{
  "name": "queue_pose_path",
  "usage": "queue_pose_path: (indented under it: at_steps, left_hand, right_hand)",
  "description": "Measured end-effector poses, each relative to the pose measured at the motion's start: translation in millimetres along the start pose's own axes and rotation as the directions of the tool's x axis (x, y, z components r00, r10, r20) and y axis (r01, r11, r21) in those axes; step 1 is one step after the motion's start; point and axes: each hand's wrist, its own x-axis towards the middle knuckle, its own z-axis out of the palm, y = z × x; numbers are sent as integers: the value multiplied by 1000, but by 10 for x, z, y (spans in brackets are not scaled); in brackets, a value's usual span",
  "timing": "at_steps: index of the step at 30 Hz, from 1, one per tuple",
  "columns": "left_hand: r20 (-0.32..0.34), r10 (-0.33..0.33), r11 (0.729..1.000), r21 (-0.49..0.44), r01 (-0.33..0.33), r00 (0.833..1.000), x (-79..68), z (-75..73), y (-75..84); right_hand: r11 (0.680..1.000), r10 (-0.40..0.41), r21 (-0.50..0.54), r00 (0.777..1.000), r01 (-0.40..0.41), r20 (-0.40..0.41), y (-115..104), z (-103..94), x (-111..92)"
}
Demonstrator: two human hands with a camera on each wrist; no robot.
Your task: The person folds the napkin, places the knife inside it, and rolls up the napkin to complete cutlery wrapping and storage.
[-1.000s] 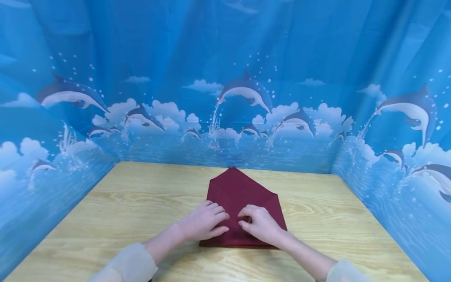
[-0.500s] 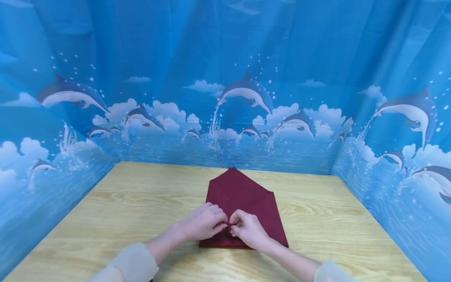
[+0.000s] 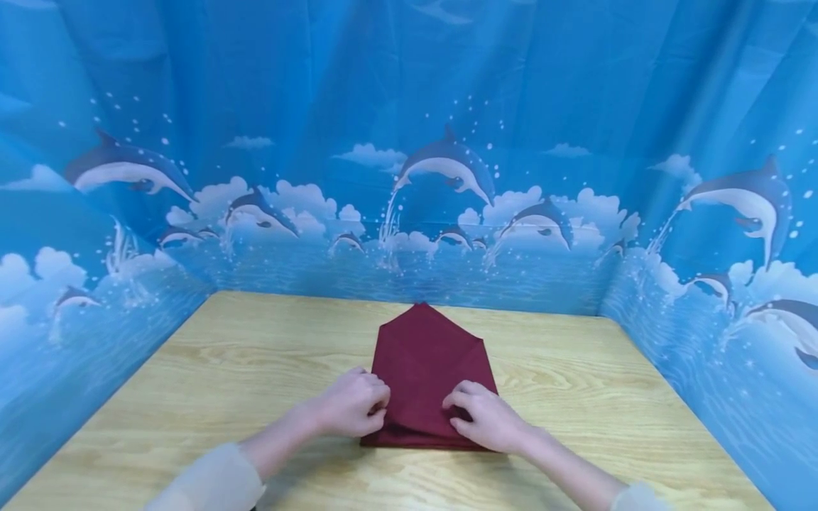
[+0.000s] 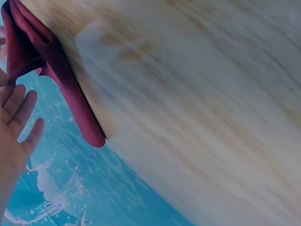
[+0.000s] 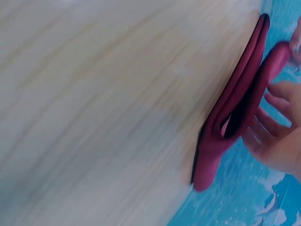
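A folded maroon cloth point(image 3: 424, 355) lies on the table, its far end drawn to a point and its near edge straight. My left hand point(image 3: 358, 403) is at its left side; in the left wrist view, thumb and forefinger pinch a raised layer of the cloth point(image 4: 77, 99) while the other fingers spread. On the right, my right hand point(image 3: 482, 415) holds the upper layer near the front corner with bent fingers. The right wrist view shows that layer lifted off the folds point(image 5: 207, 169) below, leaving a dark gap, with the right hand point(image 5: 277, 136) behind it.
The wood-grain table point(image 3: 255, 355) extends on both sides of the cloth and in front of it. Blue curtains point(image 3: 409, 85) printed with dolphins and clouds stand along the table's back and sides.
My right hand went left to meet the left hand at the cloth's middle, then both drew apart to the sides. The cloth's right edge has shifted inward, and its near layer has bunched slightly.
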Motion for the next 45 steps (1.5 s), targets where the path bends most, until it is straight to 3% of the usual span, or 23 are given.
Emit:
queue_pose_path:
  at_steps: [5, 10, 15, 21, 25, 32, 37, 40, 45]
  left_hand:
    - [120, -78, 997, -21, 81, 990, -84, -27, -30]
    - [230, -128, 991, 3, 131, 965, -139, -10, -48]
    - [280, -161, 987, 40, 156, 946, -156, -5, -36]
    - [325, -166, 985, 101, 141, 931, -127, -21, 29]
    - [371, -188, 981, 124, 152, 909, -104, -19, 72]
    - [460, -287, 958, 151, 244, 840, -51, 13, 125]
    - [485, -339, 941, 170, 294, 806, -9, 16, 165]
    - [488, -352, 936, 191, 296, 799, 4, 11, 186]
    - [478, -359, 933, 205, 295, 802, 7, 12, 204]
  right_hand:
    - [993, -102, -46, 988, 108, 115, 118, -61, -108]
    - [969, -203, -116, 969, 220, 139, 175, -64, -171]
    - [935, -264, -200, 952, 292, 155, 189, -38, -214]
    - [926, -259, -241, 953, 291, 157, 188, 17, -225]
    - [930, -252, -234, 955, 283, 156, 185, 41, -226]
    - [939, -242, -213, 958, 271, 154, 175, 52, -235]
    - [929, -252, -247, 960, 275, 122, 173, 51, -239]
    - [917, -254, -283, 958, 282, 129, 161, 48, -243]
    - [904, -235, -327, 959, 276, 159, 134, 47, -253]
